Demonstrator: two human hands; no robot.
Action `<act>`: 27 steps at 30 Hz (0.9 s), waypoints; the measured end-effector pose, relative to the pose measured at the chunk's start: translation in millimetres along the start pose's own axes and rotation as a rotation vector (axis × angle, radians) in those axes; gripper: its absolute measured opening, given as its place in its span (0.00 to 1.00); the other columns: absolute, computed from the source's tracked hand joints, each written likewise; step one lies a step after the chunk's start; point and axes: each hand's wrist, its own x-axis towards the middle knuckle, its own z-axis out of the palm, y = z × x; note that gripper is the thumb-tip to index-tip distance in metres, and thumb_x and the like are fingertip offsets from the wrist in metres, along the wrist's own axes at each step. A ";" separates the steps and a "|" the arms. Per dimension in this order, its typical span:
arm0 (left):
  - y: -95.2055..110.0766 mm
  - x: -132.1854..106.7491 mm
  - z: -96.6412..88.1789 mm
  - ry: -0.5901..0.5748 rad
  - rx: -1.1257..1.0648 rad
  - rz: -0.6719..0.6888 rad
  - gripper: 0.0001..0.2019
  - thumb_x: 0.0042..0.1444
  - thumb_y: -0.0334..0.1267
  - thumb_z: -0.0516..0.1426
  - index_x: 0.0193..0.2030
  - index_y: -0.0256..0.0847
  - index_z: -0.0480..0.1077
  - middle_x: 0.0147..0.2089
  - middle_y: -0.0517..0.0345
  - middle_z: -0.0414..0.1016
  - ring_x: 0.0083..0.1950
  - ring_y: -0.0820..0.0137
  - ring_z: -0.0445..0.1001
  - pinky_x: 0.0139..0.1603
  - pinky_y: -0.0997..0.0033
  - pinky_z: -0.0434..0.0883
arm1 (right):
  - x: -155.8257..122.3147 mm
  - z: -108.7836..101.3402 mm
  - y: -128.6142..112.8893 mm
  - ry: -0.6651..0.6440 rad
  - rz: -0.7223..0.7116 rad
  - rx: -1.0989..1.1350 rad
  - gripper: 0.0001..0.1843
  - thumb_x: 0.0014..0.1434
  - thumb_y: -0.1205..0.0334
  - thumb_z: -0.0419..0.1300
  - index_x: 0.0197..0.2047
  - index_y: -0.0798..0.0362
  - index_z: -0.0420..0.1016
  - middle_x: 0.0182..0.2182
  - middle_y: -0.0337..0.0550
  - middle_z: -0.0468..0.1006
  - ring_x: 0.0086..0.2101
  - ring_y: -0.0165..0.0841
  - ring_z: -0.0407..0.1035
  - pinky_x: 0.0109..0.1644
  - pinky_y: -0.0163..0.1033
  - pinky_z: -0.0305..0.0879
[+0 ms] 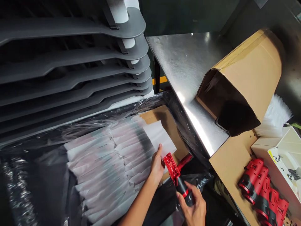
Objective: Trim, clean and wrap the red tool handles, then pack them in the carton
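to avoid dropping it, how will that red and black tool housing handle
The red and black tool housing is probably light for its size: its red end looks like hollow ribbed plastic. Likely stiff. Its rounded black grip, in the right hand, might roll if set down loose.

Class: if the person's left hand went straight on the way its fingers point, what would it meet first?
Probably the white paper sheet ahead of the left hand; its thumb may already touch it, though depth is unclear.

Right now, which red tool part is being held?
The red part in the right hand; the other red parts lie side by side on the cardboard.
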 end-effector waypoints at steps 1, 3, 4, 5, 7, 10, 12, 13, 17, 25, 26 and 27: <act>0.7 -0.4 -0.5 -0.014 0.002 -0.018 0.06 0.64 0.34 0.57 0.41 0.38 0.75 0.35 0.58 0.82 0.30 0.74 0.79 0.36 0.76 0.76 | 0.4 -0.3 0.2 -0.001 0.028 0.010 0.29 0.59 0.32 0.56 0.43 0.49 0.81 0.36 0.45 0.83 0.37 0.40 0.76 0.44 0.41 0.71; 0.0 -2.4 -2.2 -0.048 0.013 -0.046 0.06 0.65 0.35 0.56 0.44 0.39 0.74 0.37 0.58 0.83 0.33 0.73 0.80 0.36 0.75 0.77 | 2.0 -1.1 -0.3 0.026 0.064 -0.019 0.29 0.57 0.32 0.58 0.44 0.50 0.80 0.37 0.45 0.83 0.37 0.41 0.76 0.45 0.41 0.70; -1.6 -3.9 -3.2 -0.068 0.023 -0.058 0.07 0.65 0.35 0.55 0.45 0.39 0.74 0.37 0.58 0.83 0.34 0.72 0.81 0.36 0.75 0.77 | 3.1 -1.4 -1.1 0.041 0.063 -0.038 0.29 0.57 0.33 0.59 0.44 0.50 0.80 0.37 0.45 0.83 0.38 0.41 0.76 0.45 0.41 0.70; -4.2 -5.7 -4.4 -0.090 0.038 -0.071 0.07 0.65 0.35 0.55 0.45 0.39 0.74 0.37 0.57 0.83 0.35 0.71 0.81 0.36 0.74 0.77 | 4.4 -1.5 -2.1 0.049 0.050 -0.052 0.28 0.57 0.34 0.59 0.44 0.50 0.80 0.37 0.46 0.83 0.38 0.41 0.76 0.46 0.42 0.69; -11.5 -10.4 -6.9 -0.139 0.082 -0.106 0.08 0.65 0.36 0.55 0.45 0.36 0.74 0.37 0.53 0.83 0.35 0.68 0.81 0.35 0.73 0.77 | 7.5 -0.9 -4.5 0.048 0.017 -0.068 0.27 0.58 0.35 0.59 0.46 0.50 0.80 0.38 0.46 0.83 0.39 0.42 0.76 0.46 0.42 0.69; -23.3 -19.0 -12.0 -0.206 0.159 -0.160 0.09 0.64 0.38 0.56 0.42 0.34 0.74 0.36 0.49 0.83 0.33 0.66 0.81 0.34 0.70 0.76 | 13.4 1.2 -6.7 0.053 0.005 -0.102 0.32 0.57 0.33 0.59 0.49 0.52 0.78 0.38 0.47 0.83 0.37 0.41 0.76 0.41 0.41 0.70; -28.4 -24.3 -17.1 -0.241 0.209 -0.179 0.09 0.62 0.40 0.59 0.40 0.35 0.74 0.35 0.49 0.83 0.32 0.65 0.81 0.33 0.70 0.76 | 17.8 2.0 -7.3 0.059 0.026 -0.113 0.36 0.55 0.31 0.59 0.52 0.53 0.75 0.36 0.47 0.83 0.35 0.40 0.77 0.38 0.39 0.71; -29.9 -26.2 -20.2 -0.255 0.233 -0.186 0.10 0.60 0.41 0.61 0.38 0.35 0.74 0.34 0.50 0.83 0.31 0.66 0.81 0.32 0.71 0.75 | 20.1 1.9 -7.7 0.057 0.037 -0.113 0.37 0.55 0.30 0.59 0.54 0.54 0.74 0.35 0.46 0.82 0.34 0.39 0.78 0.37 0.38 0.71; -32.3 -27.1 -34.3 -0.287 0.335 -0.220 0.15 0.52 0.46 0.67 0.38 0.36 0.75 0.32 0.53 0.82 0.30 0.67 0.80 0.31 0.74 0.74 | 28.0 -0.4 -12.0 0.023 0.046 -0.137 0.38 0.56 0.30 0.58 0.55 0.54 0.71 0.34 0.45 0.83 0.34 0.39 0.78 0.37 0.38 0.71; -34.5 -27.0 -43.6 -0.279 0.384 -0.372 0.21 0.56 0.54 0.62 0.39 0.34 0.77 0.29 0.53 0.80 0.27 0.67 0.78 0.28 0.71 0.72 | 37.6 -0.5 -23.3 0.022 -0.021 -0.281 0.38 0.60 0.30 0.52 0.57 0.53 0.71 0.33 0.46 0.81 0.33 0.41 0.77 0.34 0.40 0.69; -34.6 -28.7 -42.0 -0.273 0.363 -0.395 0.21 0.58 0.54 0.60 0.37 0.34 0.77 0.28 0.54 0.80 0.24 0.68 0.76 0.26 0.72 0.71 | 37.9 0.3 -23.8 0.019 -0.035 -0.303 0.38 0.60 0.30 0.51 0.57 0.53 0.71 0.33 0.47 0.81 0.33 0.41 0.77 0.34 0.40 0.68; -34.8 -30.6 -40.1 -0.265 0.335 -0.412 0.20 0.59 0.53 0.59 0.36 0.35 0.76 0.27 0.56 0.79 0.22 0.71 0.73 0.25 0.74 0.70 | 37.9 0.9 -24.2 0.011 -0.045 -0.320 0.38 0.59 0.29 0.51 0.56 0.53 0.72 0.33 0.47 0.80 0.33 0.42 0.77 0.33 0.40 0.68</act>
